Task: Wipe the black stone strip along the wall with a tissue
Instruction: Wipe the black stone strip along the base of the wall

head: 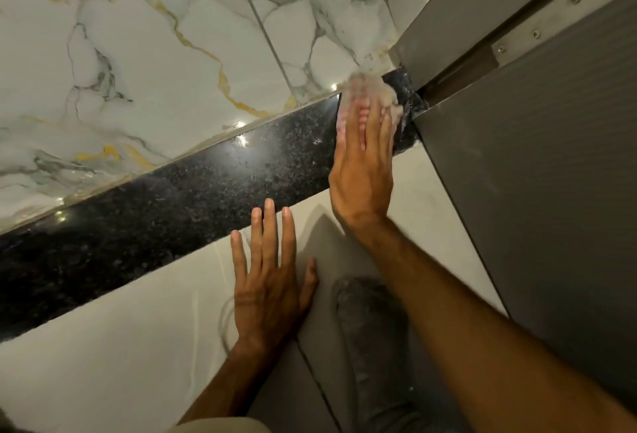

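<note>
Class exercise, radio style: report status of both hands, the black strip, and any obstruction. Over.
Right hand flat on tissue, pressing it onto black stone strip at its far end. Left hand open, flat on floor. Grey door panel blocks further travel.

Pale tiled floor (103, 346), black stone strip (172, 205) along wall, left hand (269, 281) flat on tile

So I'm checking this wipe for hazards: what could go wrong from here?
The right hand presses the tissue at the black stone strip end, close to the grey panel edge; fingers could knock it. The thin tissue may tear or shed there. The left hand braces on the glossy floor tile and could slip.
</note>
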